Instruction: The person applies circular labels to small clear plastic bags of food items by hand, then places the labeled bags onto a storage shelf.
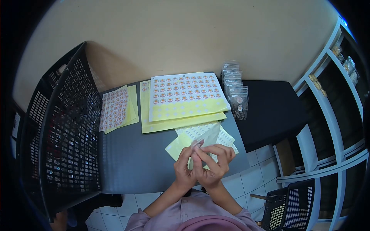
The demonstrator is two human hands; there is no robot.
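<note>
Close together over the front of the grey table, my left hand (185, 165) and my right hand (216, 161) are both closed, fingertips pinched on a clear plastic bag (212, 133). The bag's free end points up and away from me. Whatever may be inside it is hidden by my fingers. Just beyond and beneath my hands lie sheets of small labels (228, 138) and a yellow backing sheet (178, 146). Behind them is a stack of round-sticker sheets (185, 90), the top one with its lower rows peeled down to yellow backing.
More sticker sheets (114, 109) lie at the left of the grey table (131, 161). A tall black plastic basket (69, 127) stands along the left edge. Packed clear bags (239, 102) form a row at the back right, beside a black-covered surface (269, 111). White shelves (339, 77) stand right.
</note>
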